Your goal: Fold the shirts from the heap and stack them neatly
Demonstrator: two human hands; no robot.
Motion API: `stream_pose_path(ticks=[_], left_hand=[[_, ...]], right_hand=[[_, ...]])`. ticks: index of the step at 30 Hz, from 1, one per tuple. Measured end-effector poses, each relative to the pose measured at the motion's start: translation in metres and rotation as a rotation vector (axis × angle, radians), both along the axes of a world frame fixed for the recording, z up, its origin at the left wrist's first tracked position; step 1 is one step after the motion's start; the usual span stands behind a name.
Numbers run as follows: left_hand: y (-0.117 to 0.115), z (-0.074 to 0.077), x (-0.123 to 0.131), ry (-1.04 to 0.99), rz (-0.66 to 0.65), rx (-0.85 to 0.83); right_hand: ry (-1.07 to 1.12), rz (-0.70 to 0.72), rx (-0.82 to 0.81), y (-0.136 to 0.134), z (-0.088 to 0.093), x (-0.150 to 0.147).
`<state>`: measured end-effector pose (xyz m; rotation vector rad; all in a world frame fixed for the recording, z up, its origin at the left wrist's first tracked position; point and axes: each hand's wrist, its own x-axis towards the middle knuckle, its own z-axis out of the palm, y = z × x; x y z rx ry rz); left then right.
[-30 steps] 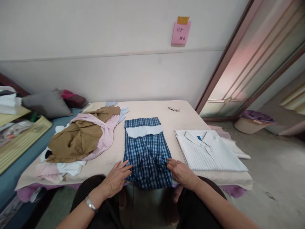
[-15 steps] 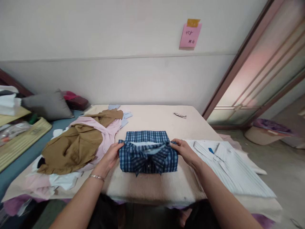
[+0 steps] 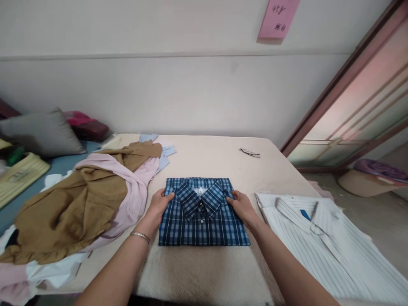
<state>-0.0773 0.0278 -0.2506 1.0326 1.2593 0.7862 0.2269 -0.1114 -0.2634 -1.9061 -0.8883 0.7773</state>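
Observation:
A blue plaid shirt [image 3: 204,229] lies folded into a rectangle in front of me, collar facing up and buttons down the middle. At its left upper side, my left hand [image 3: 159,205] grips the fabric between thumb and fingers, a silver bracelet on the wrist. My right hand [image 3: 241,206] pinches the opposite side by the shoulder. To the right rests a white striped shirt [image 3: 318,250], folded flat with its collar showing. Brown and pink garments [image 3: 79,204] are heaped at my left.
The covered table [image 3: 207,276] meets a white wall. Small thread snips or tweezers [image 3: 250,153] lie toward the back right. A grey cushion [image 3: 41,131] and a yellow box [image 3: 27,174] stand at the far left. A tub [image 3: 366,182] stands on the floor at right.
The shirt's upper part, bunched and lifted between my hands before, now lies flatter with the collar spread and facing up. My view has moved closer and tilted down.

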Motion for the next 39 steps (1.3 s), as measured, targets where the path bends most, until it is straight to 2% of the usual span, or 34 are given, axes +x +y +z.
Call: stream_pose_path(ticks=[3, 5, 7, 9, 11, 14, 19, 24, 26, 28, 31, 34, 39], left_hand=[[0.003, 0.004, 0.0, 0.189, -0.028, 0.161], [0.005, 0.011, 0.001, 0.465, -0.087, 0.343], [0.006, 0.017, 0.004, 0.711, -0.155, 0.595], [0.007, 0.02, 0.01, 0.796, -0.257, 0.82], [0.007, 0.021, 0.018, 0.791, -0.362, 0.927], [0.007, 0.022, 0.029, 0.8, -0.407, 0.901], [0.009, 0.027, 0.04, 0.698, -0.337, 0.818], [0.012, 0.017, 0.031, 0.974, -0.206, 0.779], [0.016, 0.014, 0.024, 1.074, -0.134, 0.734], [0.02, 0.014, 0.017, 1.086, -0.095, 0.678], [0.027, 0.015, 0.011, 1.023, -0.122, 0.575], [0.032, 0.014, 0.007, 0.999, -0.125, 0.513], [0.04, 0.013, -0.004, 1.005, -0.183, 0.45]], right_hand=[[-0.168, -0.054, -0.058, 0.007, 0.002, 0.003], [-0.133, -0.054, -0.049, 0.01, 0.002, 0.001], [-0.067, -0.034, -0.019, 0.011, 0.001, -0.003], [-0.05, -0.02, 0.005, 0.011, 0.0, -0.007], [-0.062, -0.014, 0.026, 0.011, 0.001, -0.01], [-0.075, -0.003, 0.068, 0.011, 0.006, -0.01], [-0.111, 0.022, 0.155, 0.014, 0.014, -0.005], [-0.34, -0.008, -0.022, 0.013, 0.013, -0.003], [-0.39, -0.027, -0.045, 0.011, 0.013, 0.001], [-0.421, -0.107, -0.04, 0.009, 0.015, 0.009], [-0.423, -0.182, -0.045, 0.008, 0.015, 0.024], [-0.42, -0.185, -0.088, 0.007, 0.014, 0.033], [-0.526, -0.154, -0.199, 0.001, 0.024, 0.027]])
